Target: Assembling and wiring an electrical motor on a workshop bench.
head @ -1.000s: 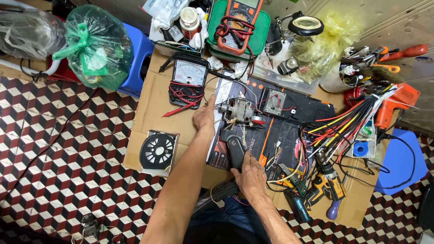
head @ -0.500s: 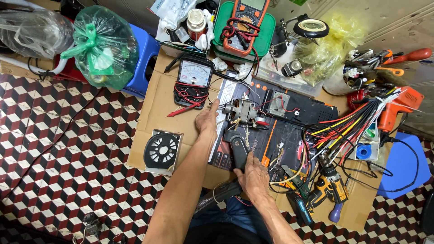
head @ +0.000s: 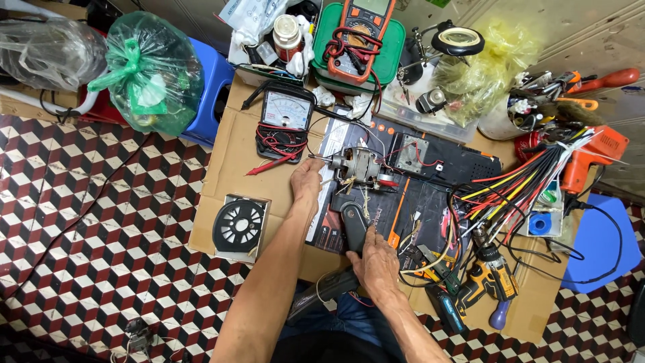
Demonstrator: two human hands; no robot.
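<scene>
My left hand (head: 307, 180) rests on the left end of a small electric motor (head: 357, 165) with thin wires, which sits on a dark work mat (head: 430, 195) laid over flattened cardboard (head: 232, 154). My right hand (head: 375, 259) grips the lower end of a dark grey plastic arm or bracket (head: 352, 222) that runs up to the motor's base. A small metal plate with red wires (head: 411, 153) lies just right of the motor.
An analog multimeter with red and black leads (head: 284, 117) lies beyond my left hand, a black fan grille (head: 240, 227) to its left. A bundle of coloured wires (head: 524, 185), cordless drill (head: 489, 279), screwdrivers (head: 443, 306), green case with a digital meter (head: 357, 40) and bags surround the mat.
The view has tilted slightly. Both hands stay on the motor and its bracket, with no clear movement.
</scene>
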